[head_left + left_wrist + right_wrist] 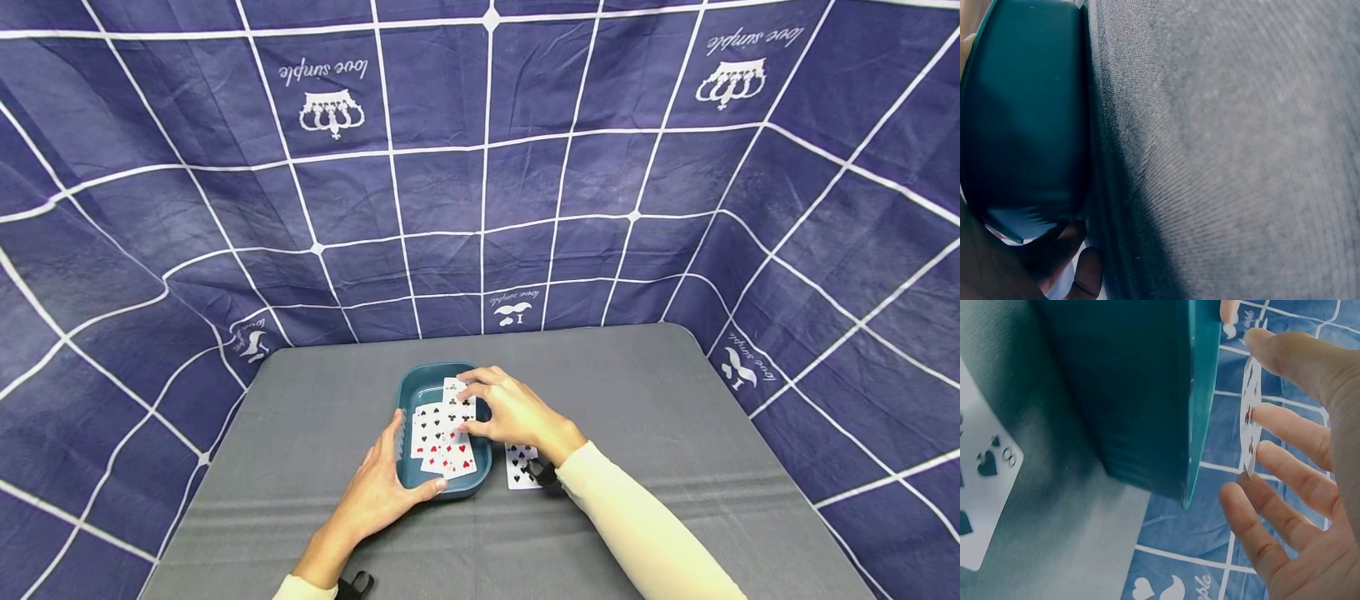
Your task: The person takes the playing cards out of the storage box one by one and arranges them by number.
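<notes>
A blue-green tray (405, 392) holds several overlapping face-up playing cards (427, 423), black spades and red suits. My left hand (375, 482) holds its near-left corner, thumb on the near rim and fingers along the left wall. The left wrist view shows the tray's outer wall (1029, 112) and some of those fingers, in shadow. Over the tray's right side, my right hand (513, 408) pinches a playing card (452, 396) with black club pips by its edges. Seen edge-on in the right wrist view, that card (1250, 419) sits between thumb and fingertips.
An eight of spades (516, 475) lies face up on the grey table (615, 392), right of the tray and partly under the right wrist's black strap (542, 473). A blue cloth with white lines (525, 183) hangs behind and at both sides.
</notes>
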The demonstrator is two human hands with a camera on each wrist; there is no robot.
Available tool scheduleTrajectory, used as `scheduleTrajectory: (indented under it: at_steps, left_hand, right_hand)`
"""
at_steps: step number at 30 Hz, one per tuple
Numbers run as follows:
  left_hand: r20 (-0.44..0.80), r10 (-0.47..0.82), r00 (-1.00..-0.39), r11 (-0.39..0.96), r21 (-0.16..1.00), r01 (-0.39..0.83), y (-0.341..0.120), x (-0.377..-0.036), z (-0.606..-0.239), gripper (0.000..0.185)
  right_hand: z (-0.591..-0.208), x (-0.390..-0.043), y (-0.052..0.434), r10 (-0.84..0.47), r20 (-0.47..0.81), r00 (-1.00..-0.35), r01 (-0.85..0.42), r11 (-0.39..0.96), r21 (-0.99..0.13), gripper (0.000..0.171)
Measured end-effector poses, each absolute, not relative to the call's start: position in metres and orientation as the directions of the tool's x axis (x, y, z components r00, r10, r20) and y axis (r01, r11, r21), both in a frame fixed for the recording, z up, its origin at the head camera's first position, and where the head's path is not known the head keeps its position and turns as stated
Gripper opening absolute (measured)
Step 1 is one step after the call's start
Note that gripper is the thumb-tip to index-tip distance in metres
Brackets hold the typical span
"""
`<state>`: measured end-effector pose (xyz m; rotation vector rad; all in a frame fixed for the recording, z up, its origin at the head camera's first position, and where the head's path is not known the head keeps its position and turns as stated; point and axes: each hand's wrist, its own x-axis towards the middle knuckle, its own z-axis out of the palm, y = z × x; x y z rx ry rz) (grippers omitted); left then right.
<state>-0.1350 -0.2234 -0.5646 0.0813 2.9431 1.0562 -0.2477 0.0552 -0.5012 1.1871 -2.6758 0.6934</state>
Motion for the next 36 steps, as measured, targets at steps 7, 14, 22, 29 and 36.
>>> scheduleTrajectory:
  at_steps: [7,14,22,29,36]
  left_hand:
    - [0.011,0.060,-0.998,0.772,0.633,0.054,-0.223,-0.135,-0.565,0.144]
    - [0.007,0.057,-0.998,0.768,0.639,0.048,-0.223,-0.136,-0.565,0.145]
    - [0.010,0.054,-0.998,0.765,0.643,0.048,-0.223,-0.136,-0.564,0.145]
    - [0.009,0.056,-0.998,0.763,0.644,0.048,-0.224,-0.136,-0.564,0.145]
    - [0.009,0.051,-0.999,0.765,0.642,0.045,-0.223,-0.136,-0.564,0.145]
  right_hand:
    - [-0.507,-0.250,0.070,-0.646,0.297,-0.704,-0.709,0.610,-0.354,0.044]
    - [-0.512,-0.254,0.086,-0.612,0.284,-0.738,-0.672,0.634,-0.383,0.043]
    - [-0.518,-0.260,0.106,-0.574,0.268,-0.774,-0.631,0.664,-0.401,0.041]
    - [-0.527,-0.267,0.122,-0.569,0.292,-0.768,-0.636,0.632,-0.442,0.039]
    - [-0.550,-0.282,0.137,-0.578,0.269,-0.770,-0.630,0.626,-0.460,0.039]
